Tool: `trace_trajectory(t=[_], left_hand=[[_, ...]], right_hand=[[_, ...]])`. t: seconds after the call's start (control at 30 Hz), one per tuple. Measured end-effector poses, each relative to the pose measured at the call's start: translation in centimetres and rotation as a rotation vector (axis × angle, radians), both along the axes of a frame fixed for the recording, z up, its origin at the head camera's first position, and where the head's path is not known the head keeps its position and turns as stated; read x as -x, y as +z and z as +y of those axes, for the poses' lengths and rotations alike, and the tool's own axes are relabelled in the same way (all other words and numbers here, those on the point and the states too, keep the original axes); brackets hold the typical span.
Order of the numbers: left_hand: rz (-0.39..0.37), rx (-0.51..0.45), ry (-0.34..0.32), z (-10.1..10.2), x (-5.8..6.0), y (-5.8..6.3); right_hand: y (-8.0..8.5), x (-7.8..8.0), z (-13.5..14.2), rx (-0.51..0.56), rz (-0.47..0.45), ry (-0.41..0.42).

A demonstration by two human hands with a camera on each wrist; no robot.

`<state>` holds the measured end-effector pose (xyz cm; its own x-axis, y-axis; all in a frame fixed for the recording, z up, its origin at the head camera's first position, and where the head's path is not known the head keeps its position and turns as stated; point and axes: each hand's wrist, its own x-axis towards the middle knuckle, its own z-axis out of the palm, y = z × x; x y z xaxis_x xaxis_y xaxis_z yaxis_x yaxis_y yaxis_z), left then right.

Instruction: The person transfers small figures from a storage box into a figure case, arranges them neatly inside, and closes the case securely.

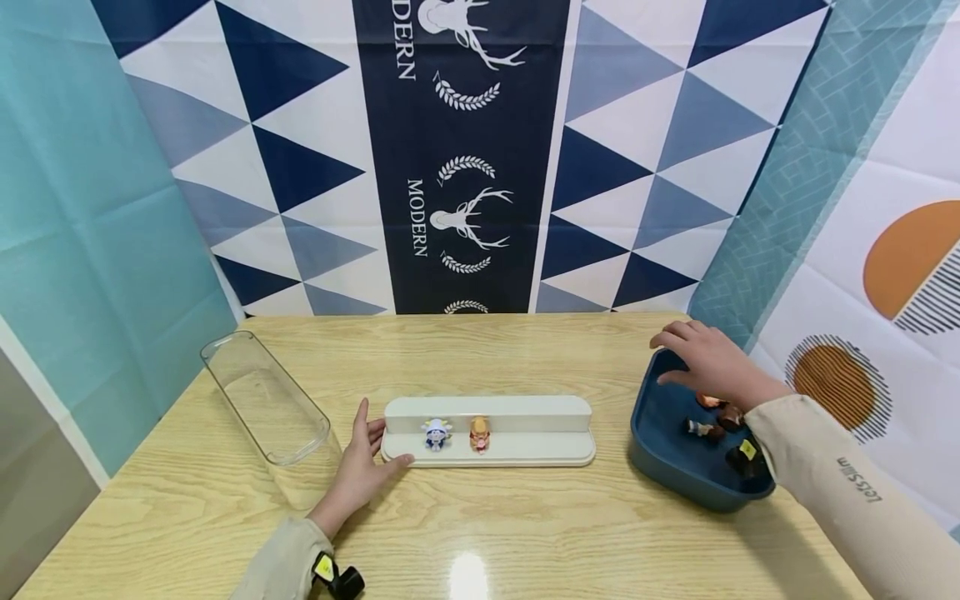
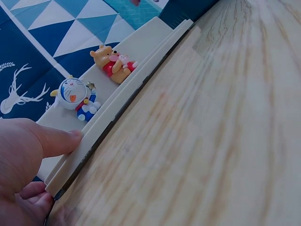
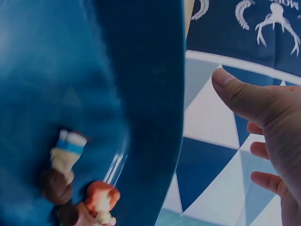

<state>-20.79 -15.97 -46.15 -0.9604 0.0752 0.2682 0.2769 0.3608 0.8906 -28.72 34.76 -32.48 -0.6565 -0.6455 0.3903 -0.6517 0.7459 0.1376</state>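
My left hand [image 1: 362,468] grips the left end of a white two-level display stand [image 1: 517,446], its thumb on the front edge. On the lower step stand a white-and-blue Doraemon figurine [image 1: 436,434] and a Winnie the Pooh figurine [image 1: 479,435] hugging a small pink figure, clearer in the left wrist view. Over the far side of a dark blue bin [image 1: 675,467], my right hand [image 1: 708,360] hovers with relaxed, spread fingers and nothing in them. Inside the bin lie several small figurines, among them a brown-haired one [image 3: 56,183] and an orange-and-white one [image 3: 102,197]; my right forearm partly covers them.
A clear rectangular plastic cover [image 1: 266,400] lies on the wooden table [image 1: 525,533] left of the stand. Patterned cloth [image 1: 315,158] hangs behind the table and along both sides.
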Motion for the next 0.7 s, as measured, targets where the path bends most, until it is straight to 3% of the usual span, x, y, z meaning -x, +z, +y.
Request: trace_trajectory(t=[0.17, 0.4, 0.7], left_hand=[[-0.007, 0.008, 0.008, 0.0, 0.0, -0.1], [-0.010, 0.001, 0.005, -0.1, -0.1, 0.2], [-0.013, -0.018, -0.008, -0.1, -0.2, 0.4]], right_hand=[[-0.7, 0.3, 1.6, -0.022, -0.044, -0.069], [-1.5, 0.5, 2.7, -0.088, -0.215, -0.201], [-2.5, 0.3, 3.1, -0.160, -0.318, -0.252]])
